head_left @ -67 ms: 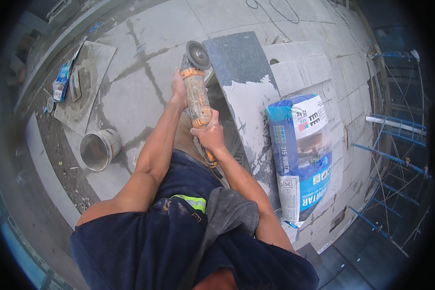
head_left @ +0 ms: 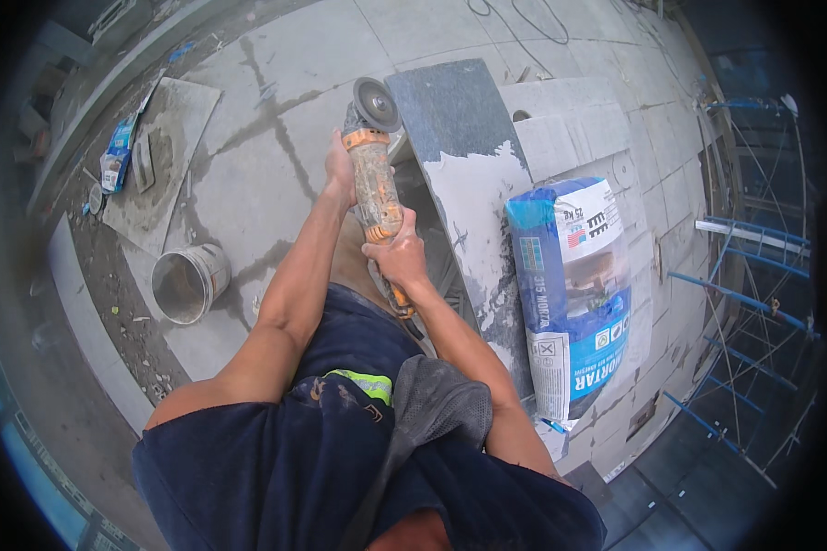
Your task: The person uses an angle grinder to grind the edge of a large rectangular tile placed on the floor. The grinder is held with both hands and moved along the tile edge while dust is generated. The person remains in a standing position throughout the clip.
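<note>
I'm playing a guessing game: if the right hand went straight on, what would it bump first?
Probably the grinder the right hand grips, then maybe the left hand; depth is unclear.

a dusty orange-and-grey angle grinder (head_left: 375,188) with a round dark disc (head_left: 377,104) is gripped near its head by the left hand (head_left: 341,169) and farther back by the right hand (head_left: 401,255). its disc is seen just beside the far left corner of a long dark-grey stone slab (head_left: 450,110) partly coated in white; by the slab's right edge, a bulging blue-and-white plastic bag (head_left: 574,285) is laid.
</note>
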A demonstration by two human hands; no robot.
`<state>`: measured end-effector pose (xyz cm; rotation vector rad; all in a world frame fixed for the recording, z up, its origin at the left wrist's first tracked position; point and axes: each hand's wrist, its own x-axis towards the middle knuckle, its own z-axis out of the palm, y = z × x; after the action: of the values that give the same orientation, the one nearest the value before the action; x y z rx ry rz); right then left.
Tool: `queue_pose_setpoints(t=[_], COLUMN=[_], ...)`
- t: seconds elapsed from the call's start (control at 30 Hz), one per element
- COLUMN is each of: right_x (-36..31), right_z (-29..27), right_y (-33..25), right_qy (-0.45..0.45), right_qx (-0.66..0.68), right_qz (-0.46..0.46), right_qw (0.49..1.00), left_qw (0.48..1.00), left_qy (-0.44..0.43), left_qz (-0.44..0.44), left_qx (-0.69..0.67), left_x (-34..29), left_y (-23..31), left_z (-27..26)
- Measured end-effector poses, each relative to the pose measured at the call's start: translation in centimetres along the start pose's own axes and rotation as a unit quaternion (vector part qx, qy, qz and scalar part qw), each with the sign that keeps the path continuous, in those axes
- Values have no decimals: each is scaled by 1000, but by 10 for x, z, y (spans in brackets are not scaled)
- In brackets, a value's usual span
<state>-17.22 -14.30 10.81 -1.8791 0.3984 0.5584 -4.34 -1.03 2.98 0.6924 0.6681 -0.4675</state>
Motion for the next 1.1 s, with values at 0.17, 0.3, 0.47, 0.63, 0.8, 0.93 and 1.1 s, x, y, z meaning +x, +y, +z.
queue_pose_setpoints(t=[0.17,0.3,0.47,0.63,0.8,0.93,1.1], right_x=[-1,-2,-2,8,11,14,19], right_z=[-1,-2,-8,-1,-5,-4,-3], right_y=[4,3,-11,1,-12,-15,-15], right_qy=[3,2,-30,6,-19,-18,-15], right_qx=[-27,-26,-20,-38,-16,-18,-15], right_qz=[-23,-25,29,-31,17,16,7], right_qw=[999,999,999,999,1000,1000,1000], left_qw=[1000,1000,1000,1000,1000,1000,1000], left_qy=[-4,-5,1,-4,-15,-10,-19], left_qz=[8,13,12,19,13,18,19], left_qx=[3,-2,1,7,-4,2,8], left_x=[-4,-2,0,7,13,15,17], left_y=[0,-1,1,4,8,10,15], left_z=[1,0,1,1,0,3,5])
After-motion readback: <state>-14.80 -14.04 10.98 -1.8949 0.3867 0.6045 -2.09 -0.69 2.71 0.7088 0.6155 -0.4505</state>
